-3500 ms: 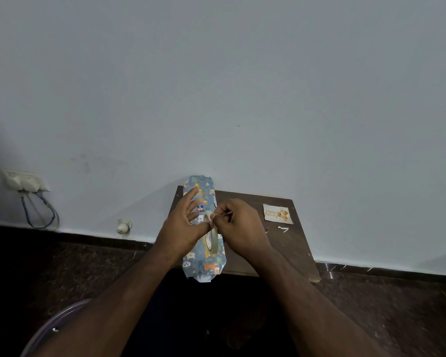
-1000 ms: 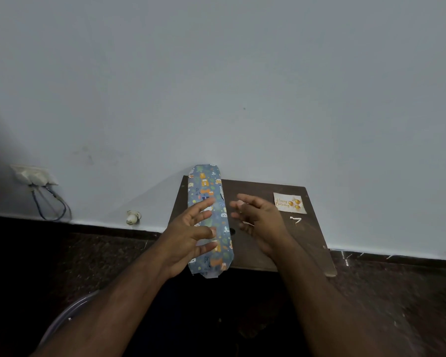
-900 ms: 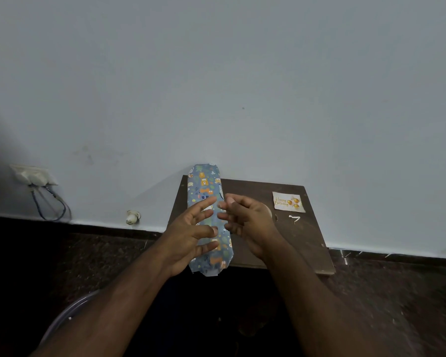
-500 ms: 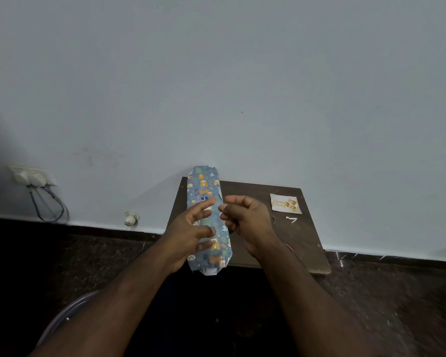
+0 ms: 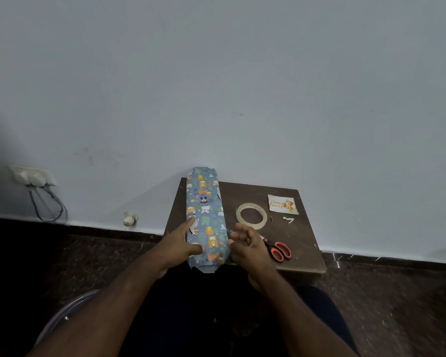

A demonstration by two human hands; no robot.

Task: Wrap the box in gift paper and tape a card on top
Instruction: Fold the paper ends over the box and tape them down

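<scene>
Both forearms are bare from the lower edge of the view up to the wrists; no sleeve or cuff shows on either. The left hand (image 5: 177, 247) carries no ring, watch, band or glove that can be made out, and the right hand (image 5: 247, 249) is likewise bare. The fingernails are too small and dim to describe. Between and below the arms lies dark clothing (image 5: 317, 305), navy or black in this light, covering the lap and the right thigh; its fabric, seams and any markings are lost in shadow. The upper arms and the torso lie outside the view.
</scene>
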